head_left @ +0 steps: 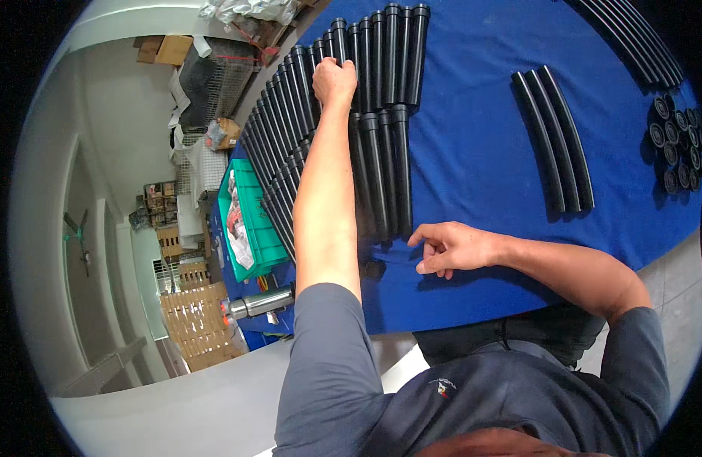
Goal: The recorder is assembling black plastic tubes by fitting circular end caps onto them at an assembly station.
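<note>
My left hand (pixel 335 82) reaches far forward, its fingers closed round a black capped tube (pixel 339 38) whose top end sticks out beyond the fist. That tube lies among rows of similar black tubes (pixel 377 61) with caps on their far ends. Another row of capped tubes (pixel 400 171) lies nearer to me, partly hidden behind my left forearm. My right hand (pixel 461 247) hovers or rests near the lower ends of those tubes, thumb and forefinger apart, nothing visible in it. A small dark round piece (pixel 374 269) lies on the cloth between my arms.
Blue cloth (pixel 473 152) covers the table. Three uncapped black tubes (pixel 553 141) lie to the right, with more tubes (pixel 629 38) at the far right and a cluster of round black caps (pixel 678 145). A green crate (pixel 267 228) and a metal flask (pixel 263 303) sit on the left.
</note>
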A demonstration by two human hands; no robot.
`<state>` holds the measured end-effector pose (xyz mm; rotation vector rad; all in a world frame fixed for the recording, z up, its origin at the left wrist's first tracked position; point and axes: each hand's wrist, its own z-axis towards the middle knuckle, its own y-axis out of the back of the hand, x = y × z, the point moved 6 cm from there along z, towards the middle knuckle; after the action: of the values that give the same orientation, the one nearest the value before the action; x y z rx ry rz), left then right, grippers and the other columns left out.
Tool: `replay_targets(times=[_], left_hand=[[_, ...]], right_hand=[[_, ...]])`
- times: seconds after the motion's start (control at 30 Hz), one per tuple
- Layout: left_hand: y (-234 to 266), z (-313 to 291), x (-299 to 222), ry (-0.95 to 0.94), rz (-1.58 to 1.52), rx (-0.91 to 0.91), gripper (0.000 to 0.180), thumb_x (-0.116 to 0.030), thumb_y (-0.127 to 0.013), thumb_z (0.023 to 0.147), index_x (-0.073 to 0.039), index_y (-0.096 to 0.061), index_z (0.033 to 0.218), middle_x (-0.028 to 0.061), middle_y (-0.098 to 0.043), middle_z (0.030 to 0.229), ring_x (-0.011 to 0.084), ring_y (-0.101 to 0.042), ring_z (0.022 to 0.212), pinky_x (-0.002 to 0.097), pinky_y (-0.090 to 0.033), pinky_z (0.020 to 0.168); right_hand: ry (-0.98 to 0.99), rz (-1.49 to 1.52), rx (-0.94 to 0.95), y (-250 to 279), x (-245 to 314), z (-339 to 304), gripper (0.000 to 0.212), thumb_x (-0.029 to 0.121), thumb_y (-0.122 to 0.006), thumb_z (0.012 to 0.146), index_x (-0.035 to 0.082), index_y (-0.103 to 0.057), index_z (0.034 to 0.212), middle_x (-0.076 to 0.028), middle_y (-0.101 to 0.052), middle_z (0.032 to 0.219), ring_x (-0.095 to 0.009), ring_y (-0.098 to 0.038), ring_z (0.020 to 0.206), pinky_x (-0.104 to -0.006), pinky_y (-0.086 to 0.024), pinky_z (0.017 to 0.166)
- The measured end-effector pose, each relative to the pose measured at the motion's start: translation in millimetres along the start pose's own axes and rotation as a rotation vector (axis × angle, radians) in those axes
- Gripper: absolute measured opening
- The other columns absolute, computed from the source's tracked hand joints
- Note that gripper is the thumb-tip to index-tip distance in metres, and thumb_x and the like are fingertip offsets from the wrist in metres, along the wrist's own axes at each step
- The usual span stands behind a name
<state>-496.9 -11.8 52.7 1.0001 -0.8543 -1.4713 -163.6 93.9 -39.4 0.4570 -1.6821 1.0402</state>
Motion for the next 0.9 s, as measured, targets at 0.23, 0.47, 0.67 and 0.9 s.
replay_targets(times=[0.23, 0.47, 0.67, 0.9], left_hand=[[-8, -8, -14, -0.016, 0.142, 0.088, 0.04, -0.031, -0.063, 0.087, -0.001, -0.064, 0.114, 0.0193, -0.064, 0.118, 0.0394, -0.062, 0.11, 0.0504, -0.05, 0.093], [-3, -12, -6, 0.026, 0.166, 0.061, 0.04, -0.031, -0.065, 0.086, 0.0, -0.062, 0.112, 0.0204, -0.062, 0.118, 0.0401, -0.061, 0.11, 0.0523, -0.049, 0.093], [1, -12, -13, -0.041, 0.186, 0.085, 0.053, -0.042, -0.074, 0.079, -0.004, -0.064, 0.114, 0.0221, -0.064, 0.115, 0.0391, -0.061, 0.11, 0.0498, -0.049, 0.094], [38, -41, -41, -0.245, -0.037, -0.029, 0.047, -0.041, -0.07, 0.083, -0.003, -0.064, 0.11, 0.0177, -0.065, 0.104, 0.0343, -0.064, 0.098, 0.0448, -0.05, 0.085]], right_hand=[[-0.036, -0.042, 0.023, 0, 3, -1, 0.054, 0.022, -0.069, 0.092, -0.009, -0.048, 0.13, -0.007, -0.061, 0.08, -0.013, -0.062, 0.068, -0.0284, -0.054, 0.062], [-0.036, -0.022, 0.024, 0, 3, -1, 0.051, 0.021, -0.069, 0.092, -0.009, -0.05, 0.127, -0.006, -0.06, 0.079, -0.013, -0.061, 0.068, -0.0285, -0.053, 0.061], [-0.003, -0.018, 0.005, -2, -2, -2, 0.047, 0.023, -0.071, 0.09, -0.008, -0.055, 0.121, -0.006, -0.061, 0.077, -0.014, -0.062, 0.066, -0.0293, -0.054, 0.059], [0.038, -0.098, 0.008, -2, 1, 2, 0.04, 0.024, -0.069, 0.089, -0.007, -0.06, 0.113, -0.008, -0.064, 0.078, -0.015, -0.064, 0.068, -0.0302, -0.054, 0.059]])
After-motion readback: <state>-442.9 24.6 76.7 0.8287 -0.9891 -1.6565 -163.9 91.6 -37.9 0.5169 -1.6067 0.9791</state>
